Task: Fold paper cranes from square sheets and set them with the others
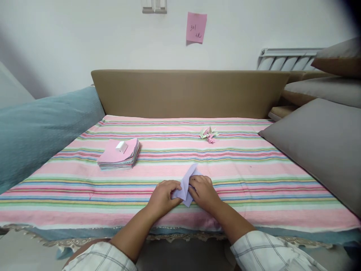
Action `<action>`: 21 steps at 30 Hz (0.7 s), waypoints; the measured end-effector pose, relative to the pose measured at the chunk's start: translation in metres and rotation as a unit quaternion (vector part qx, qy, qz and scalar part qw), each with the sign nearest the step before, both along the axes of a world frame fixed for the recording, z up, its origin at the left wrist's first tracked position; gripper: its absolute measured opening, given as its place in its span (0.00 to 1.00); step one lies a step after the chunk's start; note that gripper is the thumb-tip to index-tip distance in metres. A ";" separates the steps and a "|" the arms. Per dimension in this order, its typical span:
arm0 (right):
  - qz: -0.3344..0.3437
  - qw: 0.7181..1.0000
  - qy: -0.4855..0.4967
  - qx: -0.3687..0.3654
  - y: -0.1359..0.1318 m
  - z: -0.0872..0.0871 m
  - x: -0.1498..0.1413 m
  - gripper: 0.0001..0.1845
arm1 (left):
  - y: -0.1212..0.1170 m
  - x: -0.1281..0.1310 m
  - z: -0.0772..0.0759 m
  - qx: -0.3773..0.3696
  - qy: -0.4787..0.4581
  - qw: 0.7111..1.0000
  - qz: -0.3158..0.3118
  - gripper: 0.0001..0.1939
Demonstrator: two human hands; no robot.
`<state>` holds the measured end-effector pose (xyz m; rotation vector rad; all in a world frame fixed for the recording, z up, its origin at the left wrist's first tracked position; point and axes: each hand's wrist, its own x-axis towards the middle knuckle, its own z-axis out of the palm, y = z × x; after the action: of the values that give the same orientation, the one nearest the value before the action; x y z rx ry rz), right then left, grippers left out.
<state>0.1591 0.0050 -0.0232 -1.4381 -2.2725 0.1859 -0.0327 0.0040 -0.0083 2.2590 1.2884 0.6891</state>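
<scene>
A partly folded sheet of lavender paper [185, 185] is held between my two hands, just above the striped cloth near its front edge. My left hand [164, 196] pinches its left side, with fingers above and thumb below. On the right side, my right hand [205, 192] has its fingers closed over the paper, hiding part of it. One folded flap stands up between the hands, and a pointed corner hangs down toward me.
A stack of paper squares [118, 153] with a small white block [122, 147] on top lies to the left. Small folded pink and green paper pieces [209, 134] sit farther back. Grey cushions [316, 139] border the right, a blue-covered armrest [50, 128] the left, over the striped cloth [239, 169].
</scene>
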 end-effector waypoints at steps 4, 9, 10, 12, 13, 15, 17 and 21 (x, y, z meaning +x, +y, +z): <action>-0.023 0.999 -0.031 -0.001 0.001 -0.002 0.002 0.10 | -0.002 -0.002 0.002 0.034 0.064 0.997 -0.040 0.15; -0.030 0.999 -0.045 -0.005 0.001 -0.005 -0.001 0.10 | -0.002 -0.004 0.004 0.032 0.104 0.992 -0.062 0.20; -0.031 0.999 -0.044 -0.002 0.000 -0.004 -0.002 0.10 | -0.002 -0.004 0.005 0.033 0.102 0.992 -0.067 0.17; -0.028 0.999 -0.032 0.006 -0.001 -0.003 -0.002 0.10 | -0.001 -0.003 0.005 0.037 0.097 0.992 -0.075 0.08; -0.024 0.999 -0.023 0.009 -0.002 -0.002 -0.003 0.10 | 0.000 -0.003 0.004 0.040 0.094 0.992 -0.076 0.08; -0.014 1.000 -0.006 0.012 -0.004 0.000 -0.003 0.11 | 0.002 -0.003 0.003 0.046 0.091 0.992 -0.076 0.12; -0.008 1.000 0.003 0.013 -0.005 0.001 -0.003 0.11 | 0.003 -0.004 0.002 0.054 0.094 0.991 -0.075 0.13; -0.004 1.000 0.004 0.018 -0.007 0.000 -0.005 0.12 | 0.005 -0.006 0.001 0.053 0.105 0.991 -0.060 0.11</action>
<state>0.1538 -0.0020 -0.0228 -1.4260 -2.2517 0.1479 -0.0385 0.0093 -0.0068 2.5288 1.2219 0.4981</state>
